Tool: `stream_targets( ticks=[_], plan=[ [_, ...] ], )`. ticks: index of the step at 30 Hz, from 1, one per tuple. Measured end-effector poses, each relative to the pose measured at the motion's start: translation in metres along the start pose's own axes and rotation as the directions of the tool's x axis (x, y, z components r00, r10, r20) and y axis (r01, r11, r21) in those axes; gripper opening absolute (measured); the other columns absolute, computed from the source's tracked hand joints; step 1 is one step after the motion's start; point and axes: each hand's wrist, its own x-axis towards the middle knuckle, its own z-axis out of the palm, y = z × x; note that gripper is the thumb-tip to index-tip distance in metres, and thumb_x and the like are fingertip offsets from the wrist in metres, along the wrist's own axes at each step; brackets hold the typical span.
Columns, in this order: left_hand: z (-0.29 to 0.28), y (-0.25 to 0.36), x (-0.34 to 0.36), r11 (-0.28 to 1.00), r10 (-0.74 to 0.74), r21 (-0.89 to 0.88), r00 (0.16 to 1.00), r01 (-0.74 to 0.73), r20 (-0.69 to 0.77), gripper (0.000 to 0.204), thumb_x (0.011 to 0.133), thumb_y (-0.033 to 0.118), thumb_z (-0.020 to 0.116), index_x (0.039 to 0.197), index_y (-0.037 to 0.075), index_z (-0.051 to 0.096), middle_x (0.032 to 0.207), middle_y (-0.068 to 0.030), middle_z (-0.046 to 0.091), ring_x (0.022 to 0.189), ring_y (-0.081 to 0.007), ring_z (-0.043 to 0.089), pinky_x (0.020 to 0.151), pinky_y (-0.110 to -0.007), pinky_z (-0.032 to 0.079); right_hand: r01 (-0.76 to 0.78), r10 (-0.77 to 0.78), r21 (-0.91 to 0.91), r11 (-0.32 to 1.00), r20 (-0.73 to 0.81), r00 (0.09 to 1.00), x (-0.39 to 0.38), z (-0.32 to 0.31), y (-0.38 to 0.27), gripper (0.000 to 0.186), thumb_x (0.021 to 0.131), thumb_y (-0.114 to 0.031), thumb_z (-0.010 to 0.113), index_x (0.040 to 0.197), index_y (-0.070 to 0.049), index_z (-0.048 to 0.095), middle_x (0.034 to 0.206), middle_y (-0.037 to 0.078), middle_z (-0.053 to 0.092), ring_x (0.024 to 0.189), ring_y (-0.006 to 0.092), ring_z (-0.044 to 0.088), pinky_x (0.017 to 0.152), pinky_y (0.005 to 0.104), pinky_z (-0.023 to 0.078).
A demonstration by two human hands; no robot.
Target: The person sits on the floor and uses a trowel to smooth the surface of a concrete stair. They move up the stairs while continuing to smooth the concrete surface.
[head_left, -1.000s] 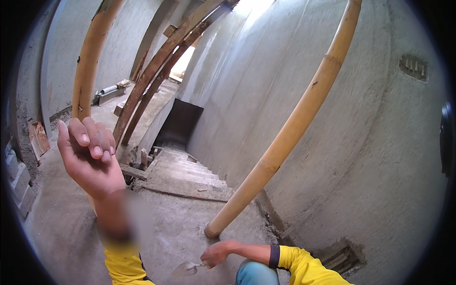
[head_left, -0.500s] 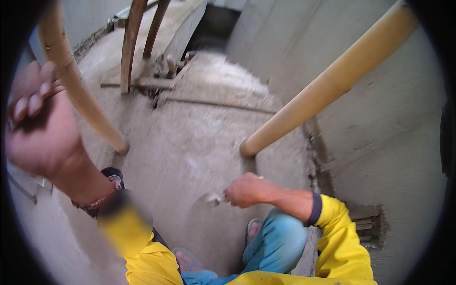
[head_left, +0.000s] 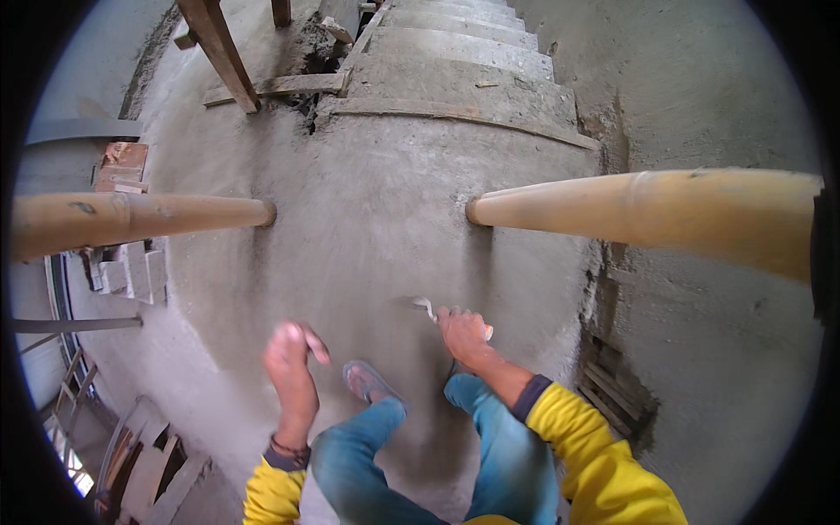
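My right hand (head_left: 465, 334) is closed around the handle of a small trowel (head_left: 424, 305), whose blurred blade lies low over the grey cement floor (head_left: 376, 254) between two bamboo poles. My left hand (head_left: 294, 352) hangs above the floor at lower left, slightly blurred, with its fingers partly bent and apart and nothing visible in it. Below me are my bent legs in blue trousers (head_left: 359, 446) and a sandalled foot (head_left: 372, 381).
Bamboo poles stand at left (head_left: 175, 210) and right (head_left: 630, 201). Concrete steps (head_left: 455, 48) descend beyond a wooden strip (head_left: 455, 115). Timber props (head_left: 219, 52), bricks (head_left: 122, 162) and broken blocks (head_left: 131, 271) lie leftward; a rough wall recess (head_left: 612, 389) is at right.
My view has tilted down to the floor. My raised left hand has dropped from beside the left pole to near my knees. My right hand still grips the trowel.
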Motion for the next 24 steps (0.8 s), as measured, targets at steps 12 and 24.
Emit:
stream_targets(
  ticks=[12, 24],
  plan=[
    [0.006, 0.076, -0.161, 0.737, -0.21, 0.672, 0.922, -0.069, 0.326, 0.081, 0.084, 0.03, 0.078, 0.149, 0.001, 0.038, 0.149, -0.0283, 0.036, 0.138, -0.0451, 0.037, 0.114, -0.054, 0.034, -0.319, 0.263, 0.568, 0.758, 0.18, 0.948, -0.107, -0.154, -0.013, 0.024, 0.093, -0.023, 0.063, 0.105, -0.005, 0.054, 0.105, 0.023, 0.066, 0.099, 0.0432, 0.066, 0.084, 0.0538, 0.053],
    [0.007, 0.104, 0.034, 0.371, -0.654, 0.924, 0.679, -0.097, 0.334, 0.078, 0.083, 0.033, 0.076, 0.151, 0.022, 0.039, 0.157, -0.0189, 0.029, 0.136, -0.0465, 0.038, 0.108, -0.052, 0.045, -0.459, 0.565, 0.836, 0.302, 0.231, 0.793, 0.07, -0.3, -0.017, 0.036, 0.096, -0.034, 0.062, 0.115, -0.004, 0.056, 0.099, 0.026, 0.069, 0.097, 0.0488, 0.065, 0.085, 0.0562, 0.049]
  ],
)
